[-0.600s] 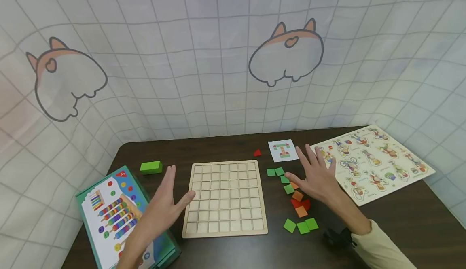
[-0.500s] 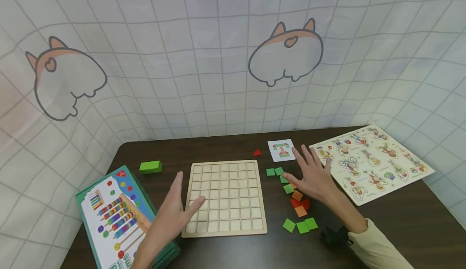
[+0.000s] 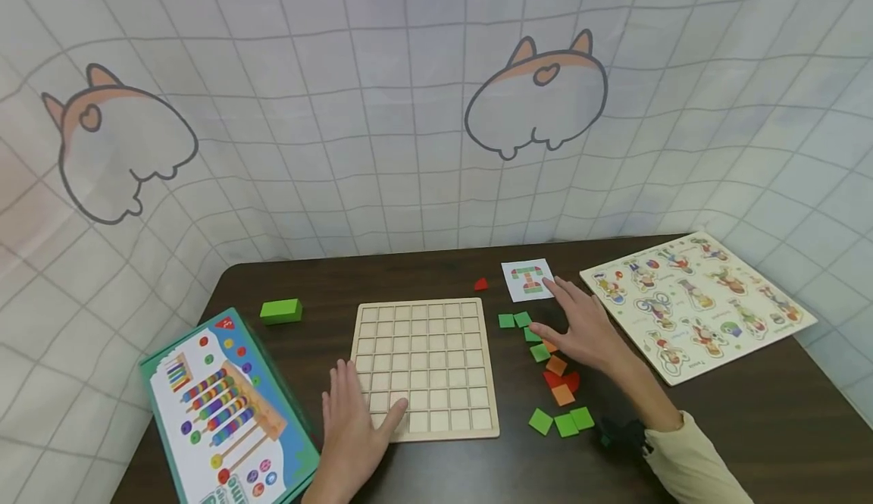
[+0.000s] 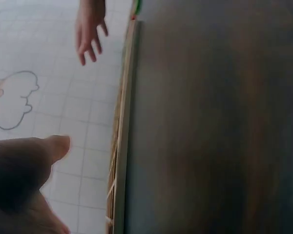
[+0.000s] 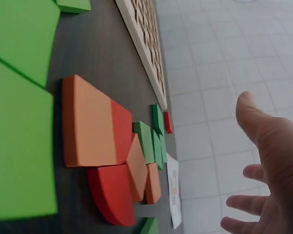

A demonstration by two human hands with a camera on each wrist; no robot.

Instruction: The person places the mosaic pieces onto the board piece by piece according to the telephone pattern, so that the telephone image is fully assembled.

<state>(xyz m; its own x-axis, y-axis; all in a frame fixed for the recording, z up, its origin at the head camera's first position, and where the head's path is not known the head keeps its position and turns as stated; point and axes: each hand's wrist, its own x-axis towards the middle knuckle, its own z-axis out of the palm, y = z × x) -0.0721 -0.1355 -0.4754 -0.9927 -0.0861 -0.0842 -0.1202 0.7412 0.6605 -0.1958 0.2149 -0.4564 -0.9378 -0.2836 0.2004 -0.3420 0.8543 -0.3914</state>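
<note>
My left hand (image 3: pixel 355 428) spreads its straight fingers over the lower left corner of a wooden grid board (image 3: pixel 426 303); whether it touches the wood I cannot tell. Its thumb (image 4: pixel 56 147) shows in the left wrist view. My right hand (image 3: pixel 583 328) hovers with fingers extended, holding nothing, beside a white pattern card (image 3: pixel 518 288). In the right wrist view, that hand is raised above the tabletop. Below and left of it lie dark green tiles (image 3: pixel 506 321), orange tiles (image 3: pixel 563 395), red rounded pieces (image 3: pixel 573 380) and light green tiles (image 3: pixel 566 425).
A teal toy box (image 3: pixel 296 443) stands on the left of the dark table (image 3: pixel 423 474). Behind it lies a green block (image 3: pixel 280 311). A small red piece (image 3: pixel 481 284) sits beyond the board. At right lies a picture puzzle board (image 3: pixel 696 307). A tiled-pattern curtain (image 3: pixel 382 148) closes the back.
My left hand has come down and to the right, from beside the grid board to its lower left corner. My right hand has shifted slightly, its fingers closer together.
</note>
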